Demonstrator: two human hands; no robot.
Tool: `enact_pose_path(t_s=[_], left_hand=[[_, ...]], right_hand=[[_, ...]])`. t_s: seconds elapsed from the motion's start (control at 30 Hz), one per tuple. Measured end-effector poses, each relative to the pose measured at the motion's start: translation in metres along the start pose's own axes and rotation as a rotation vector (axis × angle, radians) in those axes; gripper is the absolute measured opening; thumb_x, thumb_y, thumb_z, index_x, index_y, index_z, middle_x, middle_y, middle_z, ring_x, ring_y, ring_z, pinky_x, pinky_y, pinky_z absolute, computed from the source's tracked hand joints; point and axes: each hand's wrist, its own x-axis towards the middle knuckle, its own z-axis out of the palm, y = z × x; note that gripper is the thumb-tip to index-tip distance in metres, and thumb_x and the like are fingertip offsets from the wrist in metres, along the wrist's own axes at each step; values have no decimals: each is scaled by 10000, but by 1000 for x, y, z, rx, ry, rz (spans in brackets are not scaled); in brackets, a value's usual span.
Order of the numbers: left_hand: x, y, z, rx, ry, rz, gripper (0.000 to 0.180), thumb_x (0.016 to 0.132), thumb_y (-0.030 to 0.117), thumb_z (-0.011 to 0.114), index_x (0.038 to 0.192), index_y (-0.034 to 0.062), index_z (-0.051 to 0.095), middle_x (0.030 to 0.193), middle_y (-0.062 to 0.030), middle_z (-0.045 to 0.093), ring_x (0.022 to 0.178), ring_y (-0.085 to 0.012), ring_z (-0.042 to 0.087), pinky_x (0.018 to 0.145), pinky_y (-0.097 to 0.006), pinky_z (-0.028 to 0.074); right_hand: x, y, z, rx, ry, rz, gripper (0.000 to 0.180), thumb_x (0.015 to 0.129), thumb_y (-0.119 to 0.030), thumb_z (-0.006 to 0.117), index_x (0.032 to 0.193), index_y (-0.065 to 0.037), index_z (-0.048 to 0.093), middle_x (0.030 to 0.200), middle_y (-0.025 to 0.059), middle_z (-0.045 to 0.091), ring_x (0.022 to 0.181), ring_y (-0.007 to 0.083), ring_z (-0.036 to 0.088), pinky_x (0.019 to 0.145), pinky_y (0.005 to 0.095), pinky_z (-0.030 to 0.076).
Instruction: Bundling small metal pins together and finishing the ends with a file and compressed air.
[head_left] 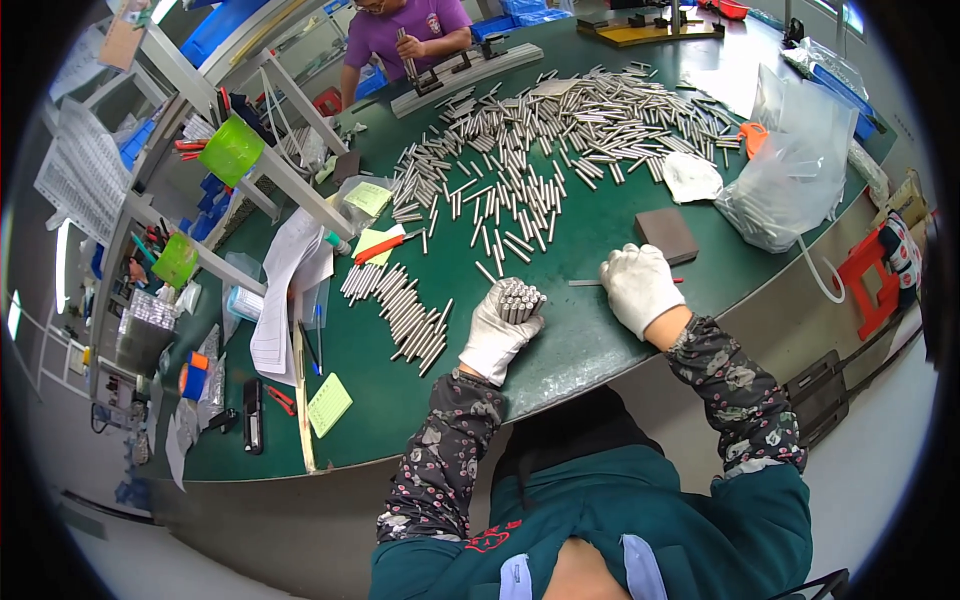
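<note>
My left hand (pixel 493 335), in a white glove, is wrapped round a bundle of short metal rods (pixel 520 301), their round ends facing up. To the right, my gloved right hand (pixel 640 288) is closed over a thin flat metal tool (pixel 584 283); its silver blade sticks out on the left and a red end on the right. A brown square block (pixel 667 236) lies just beyond this hand. Left of my left hand, rods lie side by side in a row (pixel 405 315). A large loose heap of rods (pixel 560 130) spreads across the far table.
A clear plastic bag (pixel 785 185) and a white cloth (pixel 691 177) lie at the right. Papers (pixel 283 300), a red-handled tool (pixel 380 247), a stapler (pixel 253 415) and a yellow notepad (pixel 330 404) are on the left. Across the green table (pixel 560 365), a person (pixel 405 45) handles rods beside a metal rail fixture (pixel 467 78).
</note>
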Motion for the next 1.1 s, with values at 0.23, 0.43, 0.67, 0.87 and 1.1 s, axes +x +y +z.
enact_pose_path(t_s=[0.23,0.43,0.67,0.87,1.1], left_hand=[[0,2,2,-63,1,5,434,633,-62,654,1019,16,472,889,7,575,813,-75,558,710,-206,456],[0,2,1,14,-28,-12,436,646,-156,577,1023,23,451,912,-18,562,888,-118,560,793,-232,455],[-1,2,1,43,-39,9,440,639,-109,615,1028,17,452,900,-5,564,847,-90,555,760,-212,448],[1,-1,0,31,-45,14,462,632,-68,652,1041,19,455,898,1,572,824,-76,556,734,-205,451],[0,3,0,161,-41,2,462,620,-80,658,1027,30,470,896,5,565,828,-72,549,738,-205,454]], right_hand=[[-1,0,-4,14,-28,-30,100,725,-128,493,761,-97,580,724,26,554,738,172,549,621,328,407],[5,7,3,79,-47,-11,86,735,-128,488,769,-107,564,740,22,562,761,171,561,638,300,425],[0,8,-3,520,183,89,72,749,-84,499,819,-81,515,679,91,567,658,250,565,600,342,426],[-1,-4,-24,1021,310,5,123,759,-48,514,879,-69,524,696,112,566,692,303,555,605,383,431],[9,-8,-23,1035,269,-149,85,759,-99,535,842,-101,551,675,84,567,675,278,556,606,374,434]])
